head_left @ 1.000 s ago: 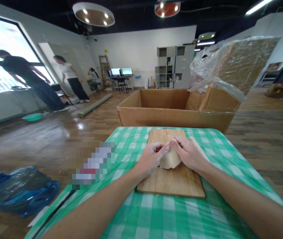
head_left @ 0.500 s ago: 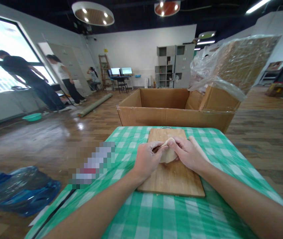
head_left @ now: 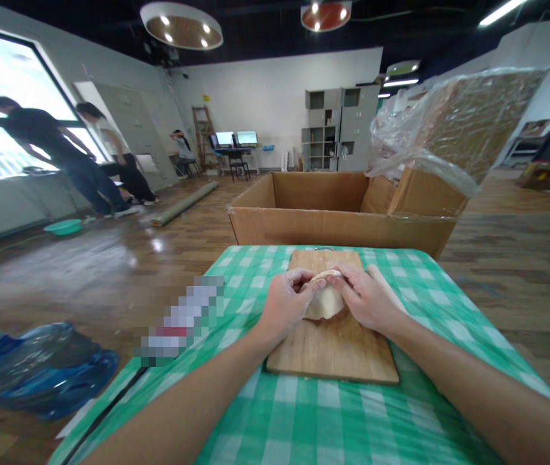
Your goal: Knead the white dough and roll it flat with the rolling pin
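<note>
A pale lump of dough rests on a wooden cutting board in the middle of the table. My left hand curls around the dough's left side, fingers closed over its top edge. On the other side my right hand grips it, fingers pressed onto the top. Both hands meet above the dough and are dusted with flour. The dough's far side is hidden by my fingers.
A green-and-white checked cloth covers the table. An open cardboard box with a plastic-wrapped flap stands beyond it. A blue water jug lies on the floor left. Two people stand by the window.
My hands and the dough have shifted slightly farther up the board, with the top edge folded over. The person in the white top has walked left toward the window.
</note>
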Demonstrator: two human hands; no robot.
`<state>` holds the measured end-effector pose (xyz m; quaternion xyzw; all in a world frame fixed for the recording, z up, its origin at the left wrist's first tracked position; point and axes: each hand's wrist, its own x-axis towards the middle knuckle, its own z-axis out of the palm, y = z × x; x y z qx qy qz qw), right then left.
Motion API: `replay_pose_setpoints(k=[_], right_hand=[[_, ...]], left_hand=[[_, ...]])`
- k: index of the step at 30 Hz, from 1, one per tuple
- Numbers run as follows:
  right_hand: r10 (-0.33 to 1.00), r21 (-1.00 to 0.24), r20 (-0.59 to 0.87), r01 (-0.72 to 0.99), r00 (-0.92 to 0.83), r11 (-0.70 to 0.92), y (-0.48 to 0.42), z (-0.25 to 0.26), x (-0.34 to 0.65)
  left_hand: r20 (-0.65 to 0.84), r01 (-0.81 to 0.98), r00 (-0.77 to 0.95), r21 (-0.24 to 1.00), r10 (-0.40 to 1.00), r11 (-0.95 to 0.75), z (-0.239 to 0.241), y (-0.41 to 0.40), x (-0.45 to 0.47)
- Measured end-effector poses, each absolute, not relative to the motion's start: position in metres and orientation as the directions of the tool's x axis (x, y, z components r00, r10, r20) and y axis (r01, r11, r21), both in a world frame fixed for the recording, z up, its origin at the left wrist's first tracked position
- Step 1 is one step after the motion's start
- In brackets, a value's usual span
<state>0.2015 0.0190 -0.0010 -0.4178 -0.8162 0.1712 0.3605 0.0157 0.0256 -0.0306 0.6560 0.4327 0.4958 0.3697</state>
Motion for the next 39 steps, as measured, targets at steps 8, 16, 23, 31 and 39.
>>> replay_pose_setpoints(k=[8, 16, 23, 31, 39], right_hand=[[0.804, -0.725, 0.419, 0.378, -0.422, 0.576, 0.026, -0.018, 0.204], [0.855, -0.768, 0.387, 0.392, -0.345, 0.506, 0.019, 0.003, 0.201], [0.858, -0.835, 0.394, 0.262, -0.33, 0.484, 0.025, -0.004, 0.201], [0.848, -0.829, 0.418, 0.245, -0.326, 0.503, 0.027, -0.007, 0.205], [0.901, -0.948, 0.239, 0.115, -0.361, 0.297, 0.031, -0.015, 0.204]], left_hand=[[0.372, 0.177, 0.14, 0.902, 0.917, -0.393, -0.036, 0.026, 0.017], [0.481, 0.294, 0.144, 0.814, 0.865, -0.502, -0.027, 0.018, 0.018], [0.428, 0.239, 0.175, 0.855, 0.887, -0.46, -0.031, 0.021, 0.019], [0.337, 0.161, 0.233, 0.912, 0.912, -0.378, -0.034, 0.023, 0.018], [0.29, 0.082, 0.109, 0.951, 0.951, -0.299, -0.03, 0.023, 0.021]])
